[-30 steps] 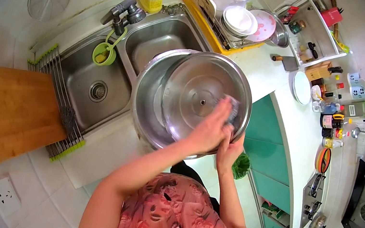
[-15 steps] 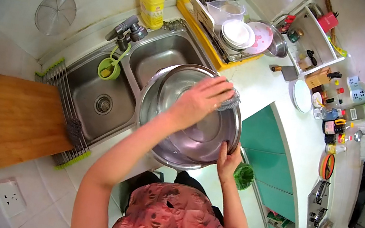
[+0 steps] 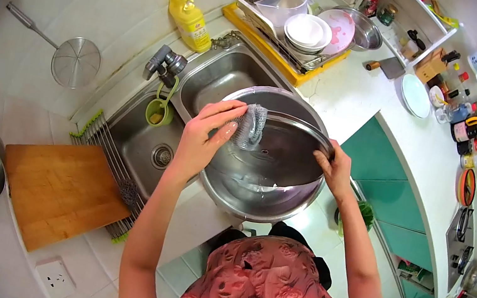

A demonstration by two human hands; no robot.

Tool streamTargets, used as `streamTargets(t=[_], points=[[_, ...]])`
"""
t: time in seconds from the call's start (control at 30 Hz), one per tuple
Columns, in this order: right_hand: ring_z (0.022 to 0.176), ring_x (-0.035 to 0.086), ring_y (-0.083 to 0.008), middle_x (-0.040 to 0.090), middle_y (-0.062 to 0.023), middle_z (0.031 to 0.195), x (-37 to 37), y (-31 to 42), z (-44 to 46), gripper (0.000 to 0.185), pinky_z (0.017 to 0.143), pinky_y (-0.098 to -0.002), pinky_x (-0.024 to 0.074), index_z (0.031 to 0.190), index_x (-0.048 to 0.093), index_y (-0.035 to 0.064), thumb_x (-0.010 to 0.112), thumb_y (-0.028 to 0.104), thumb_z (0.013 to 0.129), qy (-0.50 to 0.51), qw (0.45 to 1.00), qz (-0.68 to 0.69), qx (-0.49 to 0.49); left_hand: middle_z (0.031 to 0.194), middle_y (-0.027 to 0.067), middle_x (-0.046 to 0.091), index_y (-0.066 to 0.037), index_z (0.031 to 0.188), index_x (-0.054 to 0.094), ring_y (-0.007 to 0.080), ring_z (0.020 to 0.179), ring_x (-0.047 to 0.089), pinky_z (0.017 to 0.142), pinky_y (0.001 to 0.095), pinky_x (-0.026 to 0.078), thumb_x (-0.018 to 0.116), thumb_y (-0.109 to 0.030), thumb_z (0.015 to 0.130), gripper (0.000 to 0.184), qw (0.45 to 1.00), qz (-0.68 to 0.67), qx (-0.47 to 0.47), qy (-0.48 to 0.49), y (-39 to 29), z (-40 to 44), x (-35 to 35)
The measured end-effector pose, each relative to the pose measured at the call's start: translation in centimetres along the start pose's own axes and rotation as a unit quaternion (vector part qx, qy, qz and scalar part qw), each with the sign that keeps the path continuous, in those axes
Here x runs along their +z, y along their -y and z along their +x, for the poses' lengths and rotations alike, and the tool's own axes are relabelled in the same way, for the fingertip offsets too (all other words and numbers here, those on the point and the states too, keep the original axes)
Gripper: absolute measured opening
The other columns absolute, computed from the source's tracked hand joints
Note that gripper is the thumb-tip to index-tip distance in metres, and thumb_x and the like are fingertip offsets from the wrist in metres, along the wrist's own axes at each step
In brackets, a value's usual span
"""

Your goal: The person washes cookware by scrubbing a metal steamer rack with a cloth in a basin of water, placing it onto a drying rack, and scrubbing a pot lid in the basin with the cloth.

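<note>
My left hand (image 3: 206,134) has a grey mesh scrubbing cloth (image 3: 251,127) under its fingers, pressed on the left rim of a steel basin (image 3: 292,152). That basin is tilted, its wet inside facing me. On its right rim my right hand (image 3: 334,168) is closed, thumb on the inner side. Beneath and around it sits a larger steel basin (image 3: 229,195), at the front edge of the sink, with some suds or water showing inside.
A double sink (image 3: 217,88) with a faucet (image 3: 167,63) lies behind. A green strainer cup (image 3: 158,114) hangs there. On the left are a cutting board (image 3: 62,191) and a rack (image 3: 106,157). Yellow soap bottle (image 3: 189,22) and dish rack (image 3: 288,68) stand at the back.
The inner basin has gone from lying flatter to tilted up. My left hand moved with the cloth from the far right rim to the left rim. The view shifted too.
</note>
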State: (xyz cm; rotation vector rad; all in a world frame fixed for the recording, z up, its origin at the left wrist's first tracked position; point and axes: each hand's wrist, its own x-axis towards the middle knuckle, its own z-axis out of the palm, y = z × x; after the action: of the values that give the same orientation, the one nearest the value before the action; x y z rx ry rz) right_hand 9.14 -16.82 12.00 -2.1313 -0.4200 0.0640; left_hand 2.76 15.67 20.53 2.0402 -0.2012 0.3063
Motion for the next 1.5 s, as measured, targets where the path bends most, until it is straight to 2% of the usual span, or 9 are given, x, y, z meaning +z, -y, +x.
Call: streamTargets(t=[0.13, 0.33, 0.43, 0.67, 0.8, 1.03, 1.17, 1.3, 1.5], points=[[0.084, 0.065, -0.0261, 0.068, -0.0149, 0.095, -0.2, 0.0, 1.4, 0.037, 0.079, -0.0336, 0.0516, 0.119, 0.061, 0.0041, 0.074, 0.021, 0.089, -0.007, 0.999, -0.011, -0.032, 0.131, 0.007, 0.061, -0.004, 0.129, 0.064, 0.0168, 0.114, 0.059, 0.098, 0.0305, 0.047, 0.062, 0.001, 0.091, 0.039, 0.989, -0.124, -0.055, -0.054, 0.0, -1.1, 0.9], [0.085, 0.065, -0.0248, 0.068, -0.0111, 0.091, -0.5, 0.0, 3.0, 0.033, 0.082, -0.0323, 0.05, 0.116, 0.062, 0.0039, 0.074, 0.019, 0.089, 0.04, 0.998, 0.056, 0.009, 0.139, 0.0087, 0.051, 0.001, 0.129, 0.062, 0.0178, 0.118, 0.056, 0.103, 0.0307, 0.044, 0.058, 0.006, 0.091, 0.039, 0.971, -0.172, -0.034, -0.16, -1.0, -1.8, 3.0], [0.085, 0.064, -0.0238, 0.067, -0.0094, 0.095, 0.4, -1.3, 4.6, 0.032, 0.082, -0.0313, 0.049, 0.114, 0.062, 0.0046, 0.075, 0.017, 0.088, 0.031, 0.992, 0.118, 0.001, 0.134, 0.0094, 0.055, 0.003, 0.128, 0.061, 0.0166, 0.117, 0.058, 0.102, 0.0297, 0.046, 0.061, 0.011, 0.088, 0.041, 0.982, -0.118, -0.054, -0.136, -1.0, -2.6, 2.5], [0.112, 0.056, -0.0295, 0.061, -0.0089, 0.121, 1.3, 9.5, 3.8, 0.048, 0.094, -0.0404, 0.0462, 0.12, 0.061, 0.0127, 0.079, 0.016, 0.076, -0.169, 0.947, -0.095, -0.255, 0.125, 0.009, 0.061, 0.005, 0.128, 0.059, 0.0157, 0.114, 0.061, 0.101, 0.028, 0.047, 0.062, 0.014, 0.087, 0.043, 0.972, -0.099, -0.096, -0.191, -1.3, -3.8, 3.6], [0.107, 0.058, -0.0307, 0.058, -0.0085, 0.124, 5.1, 11.8, 1.2, 0.048, 0.088, -0.0414, 0.0496, 0.12, 0.06, 0.0135, 0.076, 0.013, 0.075, -0.032, 0.936, 0.011, -0.351, 0.124, 0.0091, 0.062, 0.003, 0.135, 0.054, 0.0157, 0.116, 0.06, 0.101, 0.0283, 0.047, 0.061, 0.01, 0.09, 0.046, 0.952, -0.168, -0.134, -0.216, -3.5, -3.5, 5.1], [0.094, 0.062, -0.03, 0.063, -0.0085, 0.102, 7.8, 7.5, 2.7, 0.022, 0.079, -0.039, 0.0531, 0.095, 0.065, 0.007, 0.067, -0.003, 0.076, -0.095, 0.959, 0.091, -0.25, 0.132, 0.0128, 0.061, 0.003, 0.143, 0.047, 0.0152, 0.121, 0.057, 0.102, 0.0276, 0.044, 0.054, -0.002, 0.1, 0.044, 0.947, -0.171, -0.152, -0.226, -3.5, -2.8, 7.4], [0.099, 0.063, -0.0292, 0.063, -0.0082, 0.102, 7.1, 4.5, 1.6, 0.025, 0.085, -0.0383, 0.0523, 0.096, 0.065, 0.0077, 0.065, -0.006, 0.076, 0.039, 0.974, 0.089, -0.207, 0.129, 0.0113, 0.062, 0.004, 0.135, 0.056, 0.0146, 0.114, 0.06, 0.1, 0.0271, 0.045, 0.062, -0.002, 0.096, 0.04, 0.951, -0.108, -0.193, -0.216, -2.7, -1.3, 7.9], [0.096, 0.064, -0.0289, 0.063, -0.0064, 0.098, 5.5, 1.0, -0.3, 0.022, 0.083, -0.0397, 0.0526, 0.095, 0.066, 0.0074, 0.064, -0.001, 0.075, 0.131, 0.983, 0.002, -0.131, 0.116, 0.0095, 0.068, 0.006, 0.129, 0.059, 0.0128, 0.101, 0.064, 0.089, 0.0257, 0.05, 0.069, 0.003, 0.089, 0.041, 0.956, -0.136, -0.197, -0.172, -1.0, -0.8, 7.1], [0.098, 0.064, -0.034, 0.062, -0.0139, 0.106, 5.4, -4.8, -0.4, 0.023, 0.083, -0.0423, 0.0556, 0.103, 0.06, 0.002, 0.061, 0.006, 0.08, 0.075, 0.95, -0.304, -0.01, 0.107, 0.0063, 0.071, 0.006, 0.124, 0.062, 0.0091, 0.091, 0.066, 0.083, 0.0226, 0.051, 0.069, 0.007, 0.087, 0.039, 0.956, -0.119, -0.19, -0.187, -2.2, -1.3, 4.8]])
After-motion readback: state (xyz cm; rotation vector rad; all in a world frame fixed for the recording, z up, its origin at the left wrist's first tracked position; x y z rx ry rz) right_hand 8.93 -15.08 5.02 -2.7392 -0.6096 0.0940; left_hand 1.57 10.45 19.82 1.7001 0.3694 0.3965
